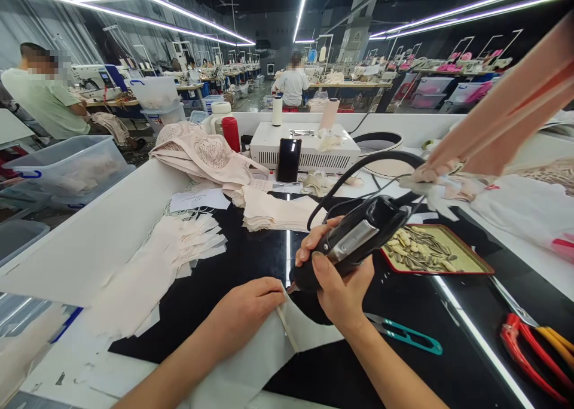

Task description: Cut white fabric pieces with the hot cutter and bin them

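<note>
My right hand [343, 277] is wrapped round a black handheld power tool [354, 235] with a silver plate on its side and a thick black cable. The tool's small tip points left, beside my left fingertips. My left hand [251, 304] pinches the edge of a pale fabric piece [251, 355] on the black table [305, 376]. A narrow light strip [287, 331] lies along that fabric. Teal thread snips [408, 334] lie just right of my right wrist, their blade ends partly hidden.
Stacked pale fabric pieces [156, 265] lie left, lace bra cups [201, 149] behind them. A phone [289, 159] leans on a white box [260, 143]. At right are a tray of seeds [487, 265], red-handled scissors [511, 331] and hanging pink fabric [502, 116]. People sit beyond.
</note>
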Action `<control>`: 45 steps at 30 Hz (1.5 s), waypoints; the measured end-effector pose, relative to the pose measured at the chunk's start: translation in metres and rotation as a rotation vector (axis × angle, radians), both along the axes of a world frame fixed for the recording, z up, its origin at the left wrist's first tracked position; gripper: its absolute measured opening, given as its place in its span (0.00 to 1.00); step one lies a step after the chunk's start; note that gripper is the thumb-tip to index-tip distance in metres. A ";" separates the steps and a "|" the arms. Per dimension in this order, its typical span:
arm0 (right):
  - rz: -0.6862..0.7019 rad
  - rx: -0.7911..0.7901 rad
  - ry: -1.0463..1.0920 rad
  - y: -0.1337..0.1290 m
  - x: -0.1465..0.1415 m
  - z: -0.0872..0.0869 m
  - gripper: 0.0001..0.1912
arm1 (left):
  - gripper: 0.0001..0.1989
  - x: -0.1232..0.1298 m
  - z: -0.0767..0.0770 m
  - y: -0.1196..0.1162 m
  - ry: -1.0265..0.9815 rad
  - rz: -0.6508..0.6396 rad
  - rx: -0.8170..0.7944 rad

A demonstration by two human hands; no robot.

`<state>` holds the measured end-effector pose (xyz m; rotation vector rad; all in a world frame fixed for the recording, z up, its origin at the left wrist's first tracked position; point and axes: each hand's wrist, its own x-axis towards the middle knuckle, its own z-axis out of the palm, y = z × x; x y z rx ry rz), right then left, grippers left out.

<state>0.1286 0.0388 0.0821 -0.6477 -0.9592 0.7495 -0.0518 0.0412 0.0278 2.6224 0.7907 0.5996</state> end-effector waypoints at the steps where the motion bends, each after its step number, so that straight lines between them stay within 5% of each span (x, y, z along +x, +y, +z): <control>1: -0.002 -0.002 0.000 0.000 0.000 0.001 0.20 | 0.14 0.000 0.000 0.000 0.003 -0.001 0.002; 35: -0.012 0.065 -0.022 -0.014 0.003 -0.007 0.12 | 0.13 -0.003 0.000 -0.001 0.045 -0.008 -0.030; 45: -0.032 0.060 -0.004 -0.026 0.023 0.004 0.18 | 0.16 -0.006 -0.005 0.000 0.071 -0.056 0.086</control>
